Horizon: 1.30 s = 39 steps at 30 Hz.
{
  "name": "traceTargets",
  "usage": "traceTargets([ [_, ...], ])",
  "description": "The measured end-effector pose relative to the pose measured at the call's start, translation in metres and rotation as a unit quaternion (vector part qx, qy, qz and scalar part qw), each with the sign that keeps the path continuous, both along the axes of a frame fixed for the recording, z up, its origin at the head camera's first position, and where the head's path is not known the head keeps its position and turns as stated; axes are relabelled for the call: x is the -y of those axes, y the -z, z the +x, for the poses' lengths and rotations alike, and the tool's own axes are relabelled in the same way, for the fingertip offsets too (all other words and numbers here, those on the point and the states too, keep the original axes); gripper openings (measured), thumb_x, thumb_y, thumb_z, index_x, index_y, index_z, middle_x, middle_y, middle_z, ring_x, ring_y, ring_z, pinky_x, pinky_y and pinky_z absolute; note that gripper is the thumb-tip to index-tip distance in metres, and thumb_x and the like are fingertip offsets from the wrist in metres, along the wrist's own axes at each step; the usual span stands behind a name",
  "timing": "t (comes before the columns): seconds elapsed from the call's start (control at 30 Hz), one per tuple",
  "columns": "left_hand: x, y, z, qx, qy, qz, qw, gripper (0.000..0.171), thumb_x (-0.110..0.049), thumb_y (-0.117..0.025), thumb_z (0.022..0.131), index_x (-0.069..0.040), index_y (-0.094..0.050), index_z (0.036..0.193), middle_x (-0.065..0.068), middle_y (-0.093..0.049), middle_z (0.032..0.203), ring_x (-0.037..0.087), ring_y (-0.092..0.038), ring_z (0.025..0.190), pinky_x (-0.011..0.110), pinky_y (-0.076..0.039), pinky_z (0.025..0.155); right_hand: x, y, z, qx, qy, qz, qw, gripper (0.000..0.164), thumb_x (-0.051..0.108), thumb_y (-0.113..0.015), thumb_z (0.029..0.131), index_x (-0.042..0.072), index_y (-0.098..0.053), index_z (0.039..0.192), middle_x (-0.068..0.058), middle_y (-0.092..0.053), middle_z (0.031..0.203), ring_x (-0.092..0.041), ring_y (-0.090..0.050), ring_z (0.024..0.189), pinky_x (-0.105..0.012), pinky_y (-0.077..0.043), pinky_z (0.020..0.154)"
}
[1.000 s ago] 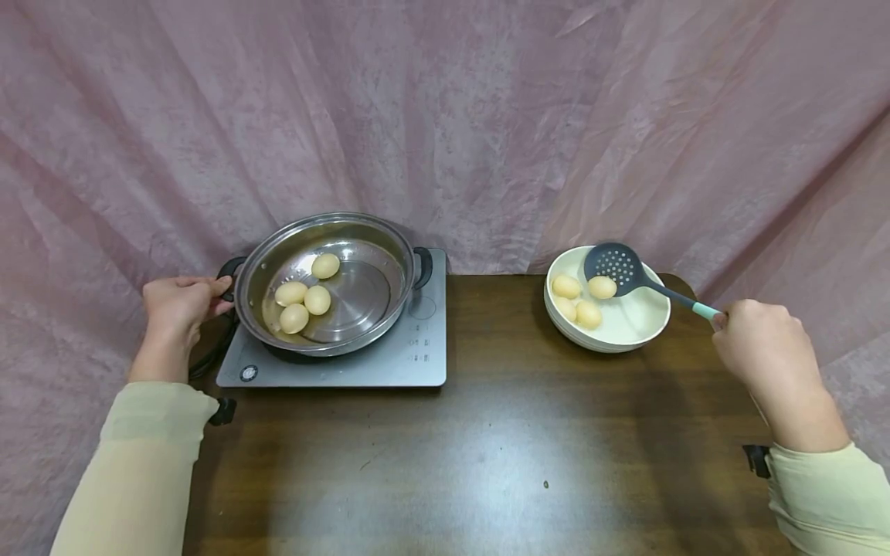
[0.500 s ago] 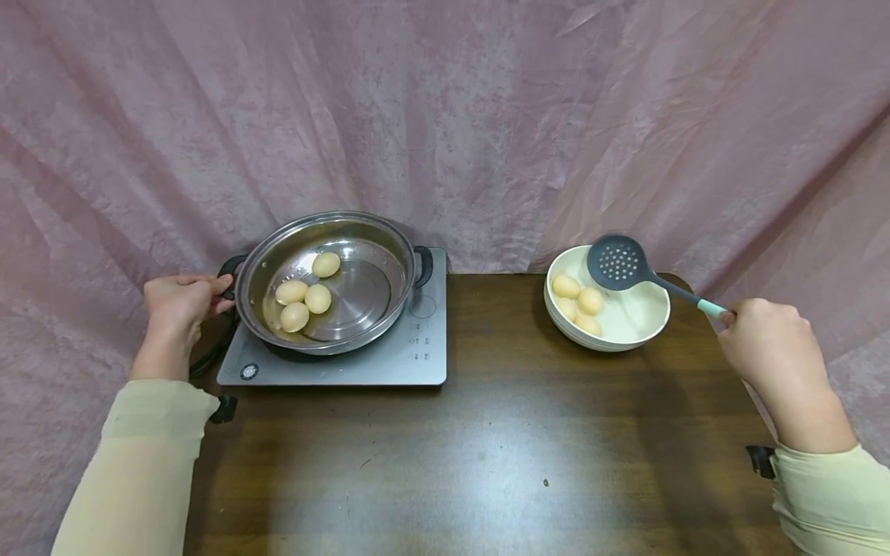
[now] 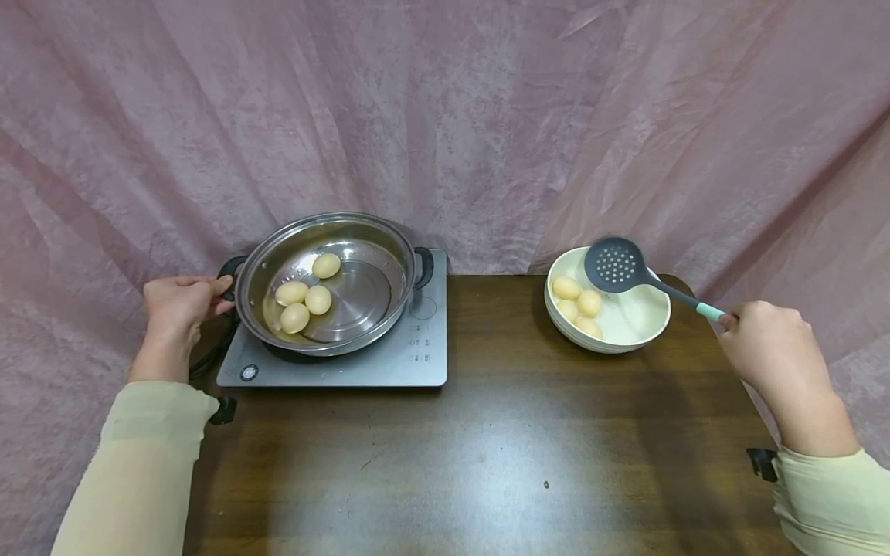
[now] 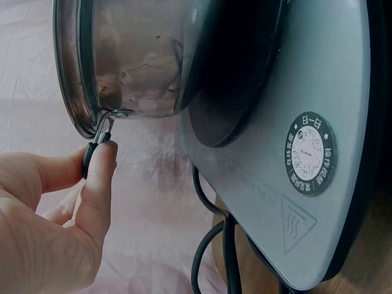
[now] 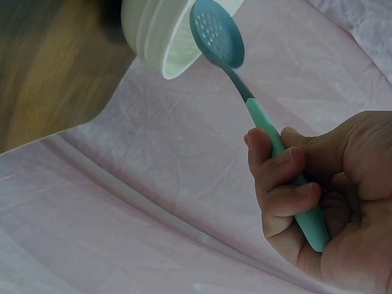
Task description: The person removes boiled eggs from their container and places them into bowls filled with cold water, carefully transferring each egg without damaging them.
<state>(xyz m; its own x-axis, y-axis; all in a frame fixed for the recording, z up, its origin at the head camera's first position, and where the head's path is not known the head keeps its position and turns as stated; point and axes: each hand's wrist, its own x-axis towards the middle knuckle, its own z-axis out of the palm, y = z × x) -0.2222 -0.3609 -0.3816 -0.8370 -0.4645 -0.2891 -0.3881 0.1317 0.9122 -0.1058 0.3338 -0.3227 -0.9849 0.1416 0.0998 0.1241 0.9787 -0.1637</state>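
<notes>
Gripping perforated skimmer [image 3: 616, 265], right hand [image 3: 775, 340] holds its head over white bowl [image 3: 629, 318], well right of steel pot [image 3: 361, 309]. Left hand [image 3: 177, 305] pinching pot's left handle [image 3: 230, 269]. Four eggs [image 3: 318, 300] inside pot.

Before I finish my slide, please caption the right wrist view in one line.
A right hand grips a green-handled perforated skimmer, its head by a pale bowl.
</notes>
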Motion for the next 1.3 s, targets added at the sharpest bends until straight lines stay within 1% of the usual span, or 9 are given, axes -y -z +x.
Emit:
traceTargets([
  [0.3,-0.002,-0.002,0.001,0.0,0.003,-0.005,1.0,0.014,-0.021,-0.074,0.08,-0.016,-0.065,0.09,-0.008,-0.061,0.07,0.009,-0.066,0.059,0.025,-0.061,0.065,0.002,-0.009,0.003,0.02,0.005,-0.004,1.0,0.029,0.018,-0.046,0.091,0.005,-0.062,0.071,-0.014,-0.052,0.062,-0.035,-0.045,0.055,-0.04,-0.035,0.042],
  [0.47,-0.001,0.0,-0.001,0.007,0.0,-0.003,1.0,0.016,-0.023,-0.075,0.08,-0.017,-0.065,0.09,-0.007,-0.06,0.073,0.009,-0.066,0.06,0.025,-0.061,0.064,0.006,-0.011,0.002,0.035,-0.021,-0.027,0.999,0.031,0.023,-0.047,0.095,0.009,-0.067,0.076,-0.005,-0.055,0.061,-0.029,-0.044,0.06,-0.027,-0.031,0.046],
  [0.57,-0.001,0.001,-0.002,0.007,0.001,-0.005,1.0,0.016,-0.024,-0.075,0.079,-0.017,-0.066,0.09,-0.008,-0.061,0.072,0.008,-0.066,0.059,0.024,-0.061,0.063,0.011,-0.012,0.0,0.049,-0.042,-0.049,0.997,0.031,0.025,-0.048,0.096,0.01,-0.071,0.081,-0.001,-0.06,0.064,-0.024,-0.047,0.064,-0.023,-0.031,0.05],
  [0.67,-0.001,0.001,-0.003,0.003,0.004,-0.005,1.0,0.015,-0.023,-0.076,0.079,-0.016,-0.067,0.089,-0.008,-0.061,0.07,0.008,-0.066,0.059,0.024,-0.061,0.063,0.019,-0.015,-0.001,0.059,-0.057,-0.072,0.994,0.032,0.027,-0.048,0.097,0.011,-0.072,0.085,0.0,-0.063,0.069,-0.018,-0.045,0.063,-0.023,-0.031,0.05],
  [0.77,-0.001,0.001,-0.003,0.007,0.004,-0.004,1.0,0.016,-0.024,-0.075,0.079,-0.016,-0.066,0.091,-0.008,-0.061,0.071,0.008,-0.066,0.06,0.026,-0.061,0.066,0.028,-0.019,-0.002,0.068,-0.07,-0.093,0.991,0.033,0.031,-0.047,0.098,0.011,-0.072,0.089,-0.001,-0.062,0.07,-0.014,-0.04,0.06,-0.023,-0.03,0.048],
  [0.83,-0.001,0.0,-0.002,0.007,0.003,0.001,1.0,0.018,-0.023,-0.075,0.079,-0.015,-0.066,0.093,-0.008,-0.061,0.072,0.008,-0.066,0.061,0.025,-0.061,0.066,0.036,-0.023,-0.003,0.073,-0.078,-0.101,0.989,0.034,0.032,-0.047,0.098,0.011,-0.072,0.09,-0.002,-0.059,0.069,-0.014,-0.038,0.059,-0.023,-0.03,0.047],
  [1.07,-0.001,-0.002,0.001,0.008,0.0,0.003,1.0,0.025,-0.022,-0.075,0.079,-0.012,-0.066,0.1,-0.008,-0.061,0.073,0.008,-0.066,0.06,0.025,-0.061,0.066,0.064,-0.034,-0.015,0.069,-0.105,-0.119,0.985,0.03,0.027,-0.047,0.098,0.01,-0.071,0.096,-0.001,-0.069,0.079,-0.016,-0.046,0.067,-0.023,-0.035,0.052],
  [1.2,-0.001,-0.003,0.001,0.009,0.0,0.002,1.0,0.024,-0.022,-0.075,0.079,-0.012,-0.067,0.1,-0.008,-0.061,0.073,0.008,-0.066,0.06,0.026,-0.061,0.066,0.08,-0.04,-0.022,0.062,-0.125,-0.131,0.982,0.03,0.027,-0.046,0.098,0.009,-0.07,0.097,-0.002,-0.07,0.081,-0.013,-0.044,0.06,-0.023,-0.034,0.046],
  [1.3,-0.002,-0.003,0.0,0.01,0.003,-0.002,0.9999,0.024,-0.022,-0.075,0.08,-0.013,-0.066,0.1,-0.007,-0.06,0.076,0.008,-0.066,0.061,0.026,-0.061,0.068,0.096,-0.044,-0.027,0.052,-0.127,-0.138,0.981,0.028,0.025,-0.048,0.098,0.01,-0.071,0.096,-0.002,-0.068,0.078,-0.014,-0.042,0.057,-0.025,-0.034,0.044],
])
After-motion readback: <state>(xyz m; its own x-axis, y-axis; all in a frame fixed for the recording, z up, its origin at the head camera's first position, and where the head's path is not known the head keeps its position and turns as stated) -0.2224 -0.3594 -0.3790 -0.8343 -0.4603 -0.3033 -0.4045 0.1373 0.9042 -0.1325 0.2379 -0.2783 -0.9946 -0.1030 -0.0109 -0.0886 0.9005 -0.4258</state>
